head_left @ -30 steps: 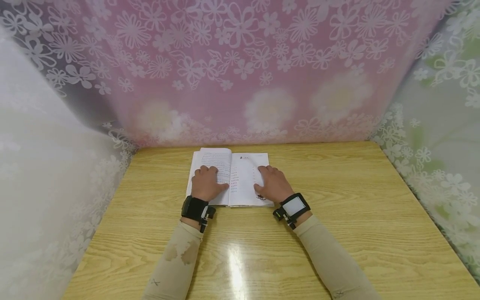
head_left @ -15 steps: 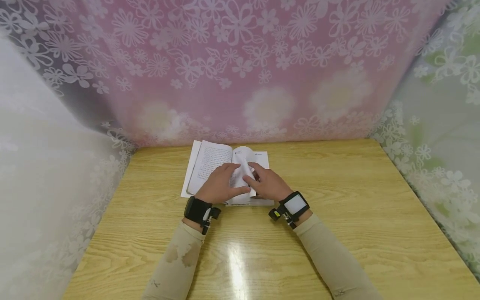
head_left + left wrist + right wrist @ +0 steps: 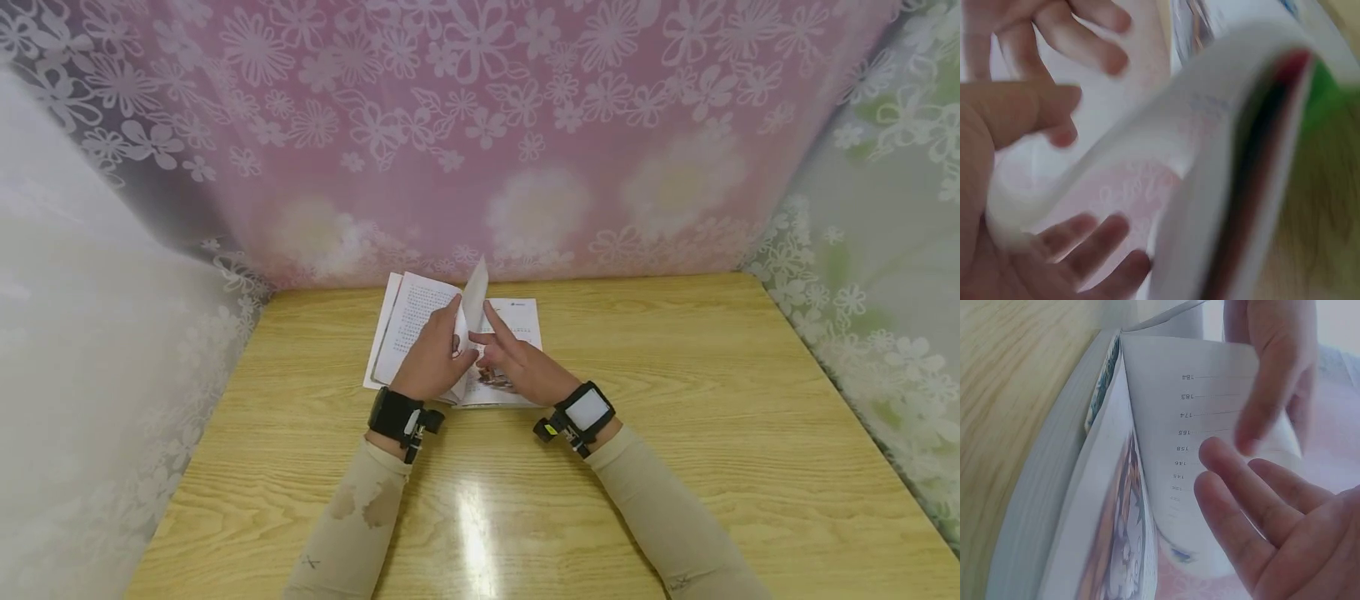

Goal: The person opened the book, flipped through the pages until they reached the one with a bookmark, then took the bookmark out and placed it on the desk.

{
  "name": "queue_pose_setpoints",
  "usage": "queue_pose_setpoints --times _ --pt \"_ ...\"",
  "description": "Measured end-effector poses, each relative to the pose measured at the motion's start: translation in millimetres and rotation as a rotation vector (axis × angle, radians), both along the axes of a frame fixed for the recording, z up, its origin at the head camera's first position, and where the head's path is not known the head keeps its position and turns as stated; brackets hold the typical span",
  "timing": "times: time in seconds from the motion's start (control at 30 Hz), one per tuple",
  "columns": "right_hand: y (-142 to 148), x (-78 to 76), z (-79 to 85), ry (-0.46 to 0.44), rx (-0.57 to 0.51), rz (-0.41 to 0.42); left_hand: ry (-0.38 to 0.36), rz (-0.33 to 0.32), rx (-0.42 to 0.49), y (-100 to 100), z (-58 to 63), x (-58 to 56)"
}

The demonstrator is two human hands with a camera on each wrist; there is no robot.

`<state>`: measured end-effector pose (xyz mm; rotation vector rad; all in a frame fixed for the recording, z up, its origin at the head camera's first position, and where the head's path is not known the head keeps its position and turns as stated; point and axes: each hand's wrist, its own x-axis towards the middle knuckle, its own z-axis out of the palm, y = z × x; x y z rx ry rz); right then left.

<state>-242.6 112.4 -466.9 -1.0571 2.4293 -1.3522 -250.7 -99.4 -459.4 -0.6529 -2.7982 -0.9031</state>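
An open book [image 3: 506, 317] lies on the table with one page [image 3: 475, 292] standing up from its middle. My left hand [image 3: 427, 358] is at the left of this page. In the left wrist view the page bends between the thumb [image 3: 1022, 112] and the spread fingers [image 3: 1097, 250], with a gap between them. On the other side is my right hand [image 3: 528, 364], fingers extended close to the page. The right wrist view shows a column of printed numbers on the page [image 3: 1154, 400] and a colour picture [image 3: 1125, 531] on the leaf below.
The wooden table [image 3: 675, 467] reaches toward me and to both sides. Behind it hangs a pink flowered curtain [image 3: 420, 192], with pale flowered sheets [image 3: 885, 275] at the sides. Each wrist wears a black strap [image 3: 395, 414] with a small camera.
My left hand has left the left page and moved right to the turning page. That page has risen from lying flat on the right to upright, baring a picture beneath.
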Motion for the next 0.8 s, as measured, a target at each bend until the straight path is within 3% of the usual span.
queue_pose_setpoints --times 0.07,0.17,0.3,0.37,0.53,0.63,0.8 --pt "-1.3 -0.1 0.0 0.036 0.011 -0.008 0.037 0.058 -0.032 -4.1 -1.2 -2.4" --pt "-1.6 0.0 1.0 0.096 0.07 -0.085 0.065 0.143 -0.055 -10.6 -4.3 -7.0" --pt "-2.0 -1.8 -1.1 0.133 0.148 -0.194 0.109 0.188 -0.052 -20.2 -10.9 -11.7" --pt "-1.2 -3.1 -3.6 0.151 0.19 -0.238 0.167 0.173 -0.073 -24.2 -14.1 -13.7" --pt "2.3 -5.3 -9.6 0.217 0.335 -0.308 0.328 0.061 -0.196 -30.9 -18.4 -15.6" --pt "3.8 -5.7 -10.4 0.235 0.389 -0.323 0.275 0.071 -0.252 -31.2 -17.5 -12.6" --pt "4.3 -7.4 -11.3 0.237 0.453 -0.343 0.085 0.21 -0.306 -28.5 -14.1 -6.2"
